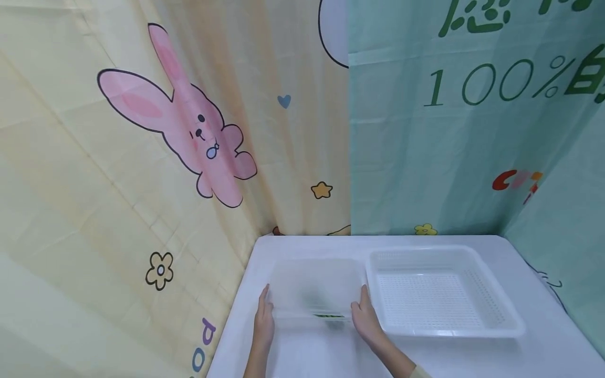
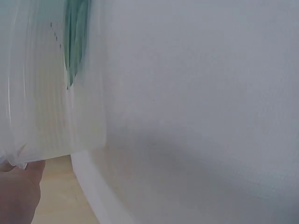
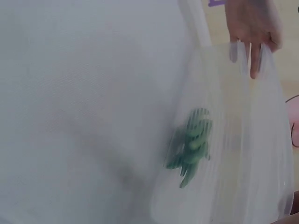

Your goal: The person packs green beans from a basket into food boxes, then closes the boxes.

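Note:
A translucent, ribbed plastic box [image 1: 314,278] is held in front of me over the white table. My left hand [image 1: 263,323] grips its left side; the right wrist view shows fingers of that left hand [image 3: 254,23] lying over the box's edge. On the opposite side, my right hand [image 1: 366,317] holds the box with thumb and fingers. Long green pieces [image 3: 191,147], like beans or slim peppers, lie bunched inside, blurred by the wall. The left wrist view shows the same green pieces [image 2: 76,37] through the plastic.
A white perforated plastic basket [image 1: 439,294] stands right of the box on the white table [image 1: 543,315]. Printed curtains, one cream [image 1: 293,147] and one teal [image 1: 402,157], hang close behind and beside the table.

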The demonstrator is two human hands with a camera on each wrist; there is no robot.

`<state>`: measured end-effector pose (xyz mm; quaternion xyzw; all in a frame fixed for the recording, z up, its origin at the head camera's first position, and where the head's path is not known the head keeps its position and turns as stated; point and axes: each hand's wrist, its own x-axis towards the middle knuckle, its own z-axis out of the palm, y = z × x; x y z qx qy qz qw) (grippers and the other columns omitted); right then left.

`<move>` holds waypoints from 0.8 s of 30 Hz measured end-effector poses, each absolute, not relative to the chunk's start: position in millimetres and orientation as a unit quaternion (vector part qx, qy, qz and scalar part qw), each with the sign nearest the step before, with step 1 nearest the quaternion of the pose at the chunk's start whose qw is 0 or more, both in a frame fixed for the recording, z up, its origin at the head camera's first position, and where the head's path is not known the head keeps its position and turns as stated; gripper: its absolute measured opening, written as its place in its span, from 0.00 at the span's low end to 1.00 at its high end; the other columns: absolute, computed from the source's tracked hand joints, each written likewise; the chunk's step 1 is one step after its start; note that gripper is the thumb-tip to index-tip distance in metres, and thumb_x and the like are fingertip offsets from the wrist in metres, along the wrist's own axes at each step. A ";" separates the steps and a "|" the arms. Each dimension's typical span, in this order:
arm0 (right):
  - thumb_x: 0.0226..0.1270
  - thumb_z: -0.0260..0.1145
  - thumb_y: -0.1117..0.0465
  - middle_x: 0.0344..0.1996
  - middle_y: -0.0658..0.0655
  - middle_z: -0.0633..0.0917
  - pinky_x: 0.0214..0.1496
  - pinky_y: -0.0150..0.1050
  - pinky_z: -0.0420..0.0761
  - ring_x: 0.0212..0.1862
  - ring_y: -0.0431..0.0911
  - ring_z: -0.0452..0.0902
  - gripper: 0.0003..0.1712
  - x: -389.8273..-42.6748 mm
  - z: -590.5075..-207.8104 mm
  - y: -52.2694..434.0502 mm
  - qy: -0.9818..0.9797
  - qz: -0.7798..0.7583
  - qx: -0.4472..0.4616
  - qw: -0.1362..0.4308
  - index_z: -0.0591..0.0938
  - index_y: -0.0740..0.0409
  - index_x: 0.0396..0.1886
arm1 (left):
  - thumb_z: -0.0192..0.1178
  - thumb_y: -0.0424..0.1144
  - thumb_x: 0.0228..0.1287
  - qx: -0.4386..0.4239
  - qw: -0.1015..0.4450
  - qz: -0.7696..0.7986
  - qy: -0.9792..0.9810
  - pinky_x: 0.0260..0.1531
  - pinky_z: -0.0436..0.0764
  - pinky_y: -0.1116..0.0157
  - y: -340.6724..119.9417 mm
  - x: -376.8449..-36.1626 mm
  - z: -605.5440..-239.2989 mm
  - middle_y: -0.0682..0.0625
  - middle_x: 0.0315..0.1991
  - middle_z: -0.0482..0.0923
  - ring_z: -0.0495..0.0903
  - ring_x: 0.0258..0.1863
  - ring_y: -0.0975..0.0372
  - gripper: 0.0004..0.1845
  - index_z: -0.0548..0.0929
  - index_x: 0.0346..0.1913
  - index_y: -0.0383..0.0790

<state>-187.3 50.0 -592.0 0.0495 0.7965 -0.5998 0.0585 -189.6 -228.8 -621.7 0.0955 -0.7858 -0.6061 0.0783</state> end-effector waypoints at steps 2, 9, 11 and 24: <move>0.76 0.42 0.68 0.83 0.78 0.34 0.87 0.71 0.34 0.85 0.73 0.27 0.44 -186.8 -595.3 51.2 0.796 -0.600 0.047 0.059 0.34 0.78 0.82 | 0.36 0.36 0.84 0.098 0.083 -0.602 -0.788 0.85 0.47 0.31 -227.3 -189.7 -623.0 0.37 0.87 0.49 0.45 0.86 0.37 0.30 0.57 0.85 0.43; 0.72 0.43 0.70 0.83 0.79 0.35 0.87 0.71 0.36 0.85 0.73 0.29 0.45 -187.3 -605.3 52.6 0.806 -0.586 0.049 0.059 0.35 0.79 0.82 | 0.38 0.33 0.82 0.111 0.089 -0.599 -0.788 0.86 0.48 0.33 -224.9 -191.5 -630.0 0.38 0.87 0.50 0.47 0.86 0.38 0.32 0.57 0.85 0.45; 0.72 0.43 0.71 0.83 0.79 0.37 0.86 0.72 0.38 0.84 0.74 0.31 0.45 -187.0 -608.9 52.5 0.814 -0.576 0.052 0.061 0.36 0.79 0.82 | 0.39 0.32 0.80 0.115 0.091 -0.594 -0.791 0.86 0.49 0.33 -224.1 -190.7 -632.1 0.37 0.86 0.51 0.47 0.86 0.38 0.32 0.58 0.84 0.42; 0.77 0.46 0.69 0.82 0.82 0.47 0.87 0.71 0.48 0.83 0.75 0.42 0.42 -185.8 -621.4 49.9 0.851 -0.521 0.053 0.032 0.41 0.80 0.82 | 0.40 0.31 0.79 0.154 0.080 -0.598 -0.782 0.86 0.52 0.35 -223.7 -187.8 -636.3 0.36 0.86 0.53 0.49 0.86 0.38 0.32 0.61 0.83 0.39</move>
